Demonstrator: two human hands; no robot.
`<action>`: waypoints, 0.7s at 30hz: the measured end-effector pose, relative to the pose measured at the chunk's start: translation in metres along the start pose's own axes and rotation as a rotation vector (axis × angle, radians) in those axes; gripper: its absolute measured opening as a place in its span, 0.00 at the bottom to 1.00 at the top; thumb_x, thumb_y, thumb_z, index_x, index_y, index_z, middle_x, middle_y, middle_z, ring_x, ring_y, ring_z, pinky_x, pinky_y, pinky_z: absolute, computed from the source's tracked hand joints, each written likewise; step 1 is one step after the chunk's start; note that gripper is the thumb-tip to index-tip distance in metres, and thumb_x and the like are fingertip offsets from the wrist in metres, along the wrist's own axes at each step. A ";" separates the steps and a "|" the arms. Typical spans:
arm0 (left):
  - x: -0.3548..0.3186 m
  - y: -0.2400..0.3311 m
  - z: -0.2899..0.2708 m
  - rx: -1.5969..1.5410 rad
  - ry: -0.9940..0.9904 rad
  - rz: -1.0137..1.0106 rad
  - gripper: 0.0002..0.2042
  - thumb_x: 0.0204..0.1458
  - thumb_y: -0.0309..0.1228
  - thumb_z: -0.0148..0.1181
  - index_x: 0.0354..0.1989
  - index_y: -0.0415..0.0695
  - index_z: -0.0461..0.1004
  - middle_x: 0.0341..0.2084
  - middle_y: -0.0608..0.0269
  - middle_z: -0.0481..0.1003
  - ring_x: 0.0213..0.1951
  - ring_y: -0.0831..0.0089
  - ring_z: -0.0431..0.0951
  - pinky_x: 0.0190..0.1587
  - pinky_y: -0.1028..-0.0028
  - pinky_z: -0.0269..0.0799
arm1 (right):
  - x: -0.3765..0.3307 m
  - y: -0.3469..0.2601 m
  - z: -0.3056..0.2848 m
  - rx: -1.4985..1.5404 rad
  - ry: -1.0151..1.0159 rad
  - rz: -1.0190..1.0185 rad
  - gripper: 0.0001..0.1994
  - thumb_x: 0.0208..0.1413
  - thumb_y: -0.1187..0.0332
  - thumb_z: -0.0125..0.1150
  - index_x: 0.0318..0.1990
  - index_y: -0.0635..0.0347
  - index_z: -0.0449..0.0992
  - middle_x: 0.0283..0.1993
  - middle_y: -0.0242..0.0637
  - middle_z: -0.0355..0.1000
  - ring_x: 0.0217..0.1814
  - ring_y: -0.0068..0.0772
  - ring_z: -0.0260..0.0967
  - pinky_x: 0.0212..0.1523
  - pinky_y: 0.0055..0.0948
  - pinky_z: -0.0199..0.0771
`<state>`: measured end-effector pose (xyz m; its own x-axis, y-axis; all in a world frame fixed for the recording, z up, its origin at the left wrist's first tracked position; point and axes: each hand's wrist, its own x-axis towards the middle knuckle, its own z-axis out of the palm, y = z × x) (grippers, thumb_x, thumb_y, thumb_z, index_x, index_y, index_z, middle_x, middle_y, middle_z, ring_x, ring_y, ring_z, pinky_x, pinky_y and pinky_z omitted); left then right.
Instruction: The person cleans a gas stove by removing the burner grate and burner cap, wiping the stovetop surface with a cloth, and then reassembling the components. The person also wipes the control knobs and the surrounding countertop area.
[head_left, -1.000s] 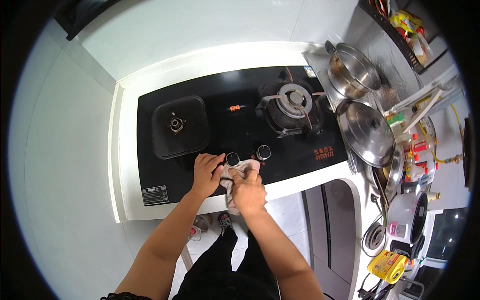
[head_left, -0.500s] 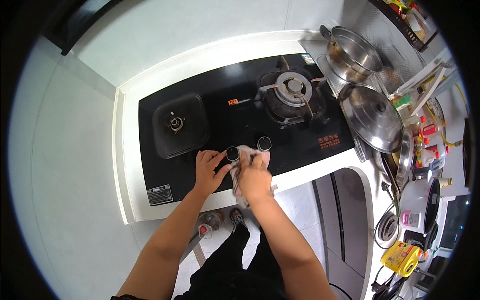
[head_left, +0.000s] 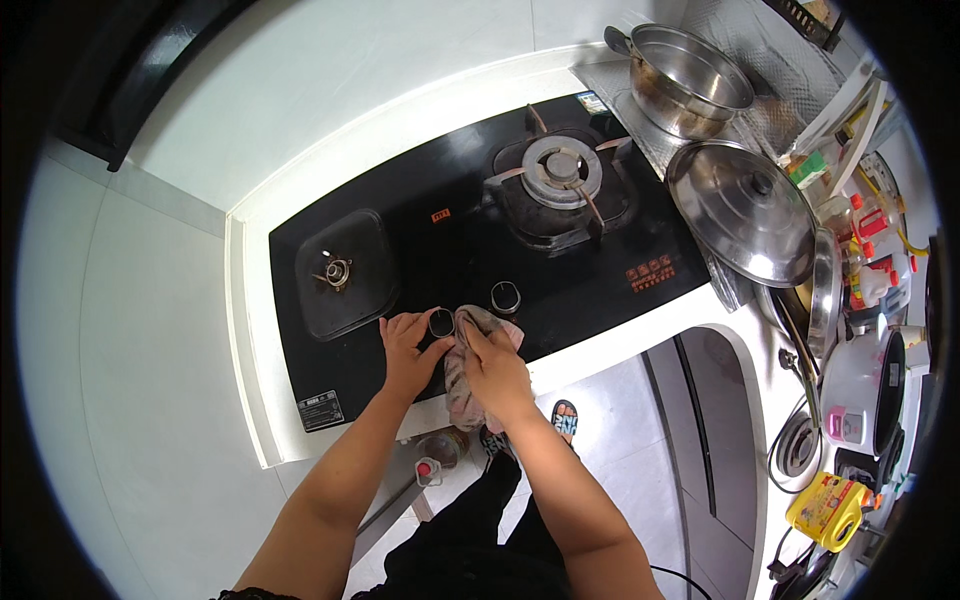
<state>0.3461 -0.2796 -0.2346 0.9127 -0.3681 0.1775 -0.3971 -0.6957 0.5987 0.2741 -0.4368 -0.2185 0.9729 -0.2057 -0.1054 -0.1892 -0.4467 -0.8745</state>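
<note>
My left hand (head_left: 405, 358) is at the left round black knob (head_left: 441, 322) of the cooktop, thumb and fingertips closed about its near-left side. My right hand (head_left: 500, 375) grips a pinkish, dark-patterned cloth (head_left: 466, 385). The cloth's upper end is pressed against the right side of that knob, and its lower part hangs over the counter's front edge. A second knob (head_left: 506, 297) stands untouched just beyond my right hand. Both knobs rise from the black glass gas cooktop (head_left: 440, 260).
On the cooktop, the left burner (head_left: 337, 272) lies bare without a grate; the right burner (head_left: 563, 172) has its pan support. Rightward are a steel pot (head_left: 690, 85), a large lid (head_left: 742, 210), several bottles, a white rice cooker (head_left: 850, 385) and a yellow jug (head_left: 828, 510).
The view has tilted and shifted. My right hand and the cloth have drawn away from the right knob and sit closer against the left one. My left hand stays at the left knob.
</note>
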 end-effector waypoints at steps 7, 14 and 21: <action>0.002 0.005 -0.001 -0.008 -0.029 -0.017 0.23 0.43 0.42 0.68 0.49 0.50 0.76 0.39 0.69 0.73 0.50 0.65 0.68 0.64 0.49 0.40 | 0.007 -0.002 0.002 -0.072 -0.001 -0.004 0.22 0.58 0.66 0.51 0.61 0.42 0.67 0.49 0.45 0.65 0.48 0.53 0.70 0.46 0.46 0.75; 0.006 0.010 0.000 0.018 -0.024 0.007 0.23 0.43 0.42 0.68 0.49 0.50 0.77 0.39 0.69 0.73 0.49 0.66 0.68 0.63 0.49 0.41 | 0.025 -0.008 -0.004 -0.137 -0.049 0.000 0.25 0.56 0.69 0.52 0.63 0.42 0.66 0.51 0.48 0.65 0.46 0.53 0.71 0.43 0.44 0.77; 0.003 0.008 -0.002 0.033 -0.009 0.019 0.22 0.44 0.42 0.67 0.49 0.49 0.76 0.39 0.68 0.72 0.50 0.65 0.68 0.64 0.51 0.40 | 0.004 0.003 0.009 -0.063 0.010 -0.019 0.24 0.56 0.69 0.52 0.62 0.43 0.66 0.55 0.52 0.65 0.51 0.55 0.70 0.43 0.44 0.77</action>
<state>0.3461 -0.2853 -0.2275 0.9041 -0.3867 0.1820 -0.4175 -0.7083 0.5692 0.2783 -0.4305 -0.2257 0.9750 -0.2055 -0.0843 -0.1794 -0.5045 -0.8446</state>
